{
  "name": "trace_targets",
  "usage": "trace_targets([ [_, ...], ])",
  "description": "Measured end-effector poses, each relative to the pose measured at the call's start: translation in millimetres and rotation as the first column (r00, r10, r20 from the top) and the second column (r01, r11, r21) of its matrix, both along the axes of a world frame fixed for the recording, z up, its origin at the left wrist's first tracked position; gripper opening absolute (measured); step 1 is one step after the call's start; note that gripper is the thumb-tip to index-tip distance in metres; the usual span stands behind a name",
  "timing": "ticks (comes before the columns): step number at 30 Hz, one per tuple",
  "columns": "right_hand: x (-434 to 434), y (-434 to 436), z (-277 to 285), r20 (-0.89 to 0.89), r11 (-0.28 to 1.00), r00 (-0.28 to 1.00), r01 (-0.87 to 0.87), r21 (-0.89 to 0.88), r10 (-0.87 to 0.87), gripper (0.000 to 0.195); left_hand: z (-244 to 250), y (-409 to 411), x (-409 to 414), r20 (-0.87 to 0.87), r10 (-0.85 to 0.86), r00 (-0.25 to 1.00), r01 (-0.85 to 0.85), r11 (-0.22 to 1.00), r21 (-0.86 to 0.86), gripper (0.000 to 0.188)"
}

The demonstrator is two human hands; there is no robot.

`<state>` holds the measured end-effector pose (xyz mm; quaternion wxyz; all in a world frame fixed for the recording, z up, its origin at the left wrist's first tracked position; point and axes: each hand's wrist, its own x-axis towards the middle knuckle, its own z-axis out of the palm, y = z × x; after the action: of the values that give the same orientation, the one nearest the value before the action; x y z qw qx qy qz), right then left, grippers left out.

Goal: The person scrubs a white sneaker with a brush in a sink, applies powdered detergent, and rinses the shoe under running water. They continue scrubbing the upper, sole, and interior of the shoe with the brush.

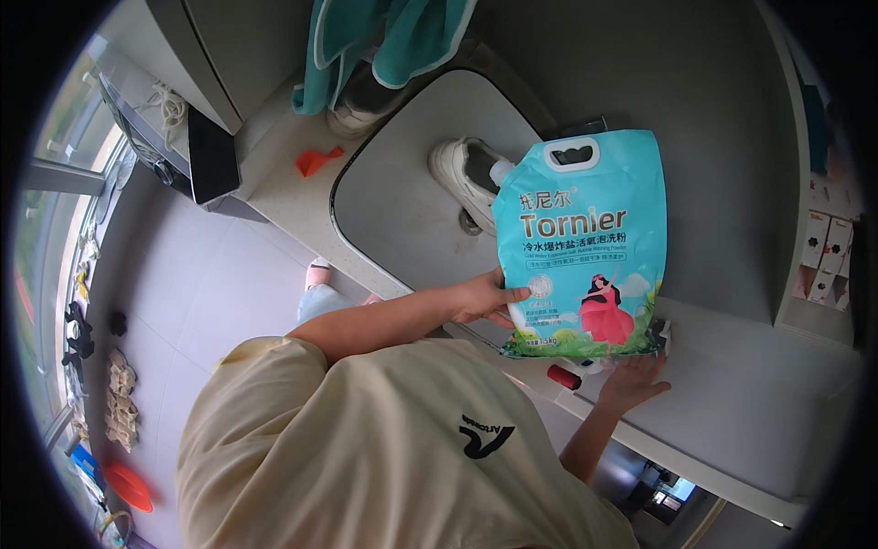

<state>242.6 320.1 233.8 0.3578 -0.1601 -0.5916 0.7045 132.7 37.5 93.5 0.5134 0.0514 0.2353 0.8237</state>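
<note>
A turquoise stand-up pouch of Tornier washing powder (pixel 579 240) is held upright before me, with a white-rimmed handle hole at its top and a pale spout at its upper left. My left hand (pixel 488 298) grips its lower left edge, thumb on the front and fingers partly hidden behind. Fingers apart, my right hand (pixel 631 384) is at the pouch's lower right edge, its thumb clear of the pouch. Behind the pouch, a white sneaker (pixel 449 168) lies in the grey sink basin (pixel 384 199) beside the drain (pixel 470 221); the pouch hides part of the shoe.
Another sneaker (pixel 353 120) stands behind the basin under a hanging teal towel (pixel 418 41). An orange-red piece (pixel 319 162) lies on the counter's left. A red cylinder (pixel 564 377) sits near the front edge. A counter (pixel 720 391) extends right. An orange basin (pixel 128 487) is on the floor.
</note>
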Motion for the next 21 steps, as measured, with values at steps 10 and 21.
trace_targets([
  [10, 5.9, -78.2, -80.9, 0.330, 0.876, 0.819, -0.478, -0.060, 0.469, 0.077, 28.8, 4.1, 5.3, -0.007, 0.086, 0.996, -0.086, 0.995, -0.052, 0.069],
  [21, -27.1, -107.6, -59.2, 0.309, 0.993, 0.950, -0.067, 0.097, 0.034, 0.053, 11.6, -8.4, -18.7, -0.525, -0.087, 0.846, -0.181, 0.881, -0.438, 0.063],
])
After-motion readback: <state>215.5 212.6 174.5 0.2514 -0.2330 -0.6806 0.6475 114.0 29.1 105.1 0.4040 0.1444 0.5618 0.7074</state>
